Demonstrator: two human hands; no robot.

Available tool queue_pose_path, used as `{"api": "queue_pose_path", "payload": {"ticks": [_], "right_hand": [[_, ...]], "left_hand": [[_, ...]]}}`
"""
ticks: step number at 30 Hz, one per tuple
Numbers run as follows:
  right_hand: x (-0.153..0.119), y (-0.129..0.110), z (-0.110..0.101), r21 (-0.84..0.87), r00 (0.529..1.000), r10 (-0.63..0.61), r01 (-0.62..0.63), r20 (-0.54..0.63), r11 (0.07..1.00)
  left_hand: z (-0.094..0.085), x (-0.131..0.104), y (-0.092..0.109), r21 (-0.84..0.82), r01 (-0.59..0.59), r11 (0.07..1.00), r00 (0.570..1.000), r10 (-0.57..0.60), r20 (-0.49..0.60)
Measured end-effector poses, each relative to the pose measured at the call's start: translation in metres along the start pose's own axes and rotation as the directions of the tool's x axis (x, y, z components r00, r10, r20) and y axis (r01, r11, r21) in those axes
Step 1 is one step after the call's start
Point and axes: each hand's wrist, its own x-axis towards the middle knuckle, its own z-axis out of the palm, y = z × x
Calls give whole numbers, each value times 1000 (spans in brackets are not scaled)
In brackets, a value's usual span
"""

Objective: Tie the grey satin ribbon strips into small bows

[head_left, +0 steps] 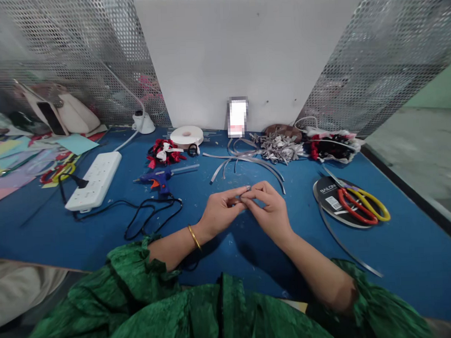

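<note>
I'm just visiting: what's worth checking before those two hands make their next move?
1. Left hand and right hand together at the fingertips: ok.
2. Small piece visible between the fingertips: cannot tell, the fingers hide it.
3. Scissors apart from the hands: ok, lying on the black spool.
4. Glue gun apart from the hands: ok, on its side.
5. Glue gun hot: cannot tell.
6. Silver strips gathered neatly: not ok, lying loosely scattered.
</note>
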Motion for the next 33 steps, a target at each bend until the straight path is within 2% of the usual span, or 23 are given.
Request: {"api": "queue_pose_path", "payload": {"ticks": [5, 8, 12, 16, 21, 24, 27, 30, 33], "right_hand": [[-3, -1, 6, 62, 994, 67, -62, -86, 996], [-4, -1, 8, 117, 992, 109, -101, -62, 988], [-4, -1, 8, 153, 994, 106, -107, 19, 982], [-3, -3, 7, 138, 995, 93, -97, 40, 986], [-3, 1, 9, 146, 965, 261, -258, -1, 955], [-1, 3, 12, 312, 915, 403, -387, 15, 868], [0, 3, 13, 492, 836, 530, -525, 145, 694], [1, 0, 11, 551, 775, 543, -620, 322, 558], [2, -3, 9, 593, 722, 563, -674, 402, 441]], "left_hand": [[0, -2, -5, 195, -66, 979, 997, 72, -25], [0, -2, -5, 247, -72, 966, 996, 84, -38], [-1, -1, -4, 203, -56, 978, 997, 65, -38], [0, 0, -3, 150, -1, 989, 999, 6, -33], [1, -2, -3, 159, -10, 987, 999, 15, -29], [2, -4, -2, 216, -27, 976, 1000, 26, 8], [2, -5, 0, 223, -53, 974, 996, 36, 77], [4, -5, 2, 119, -31, 992, 987, 11, 162], [5, -3, 4, -6, 53, 999, 974, -50, 221]]}}
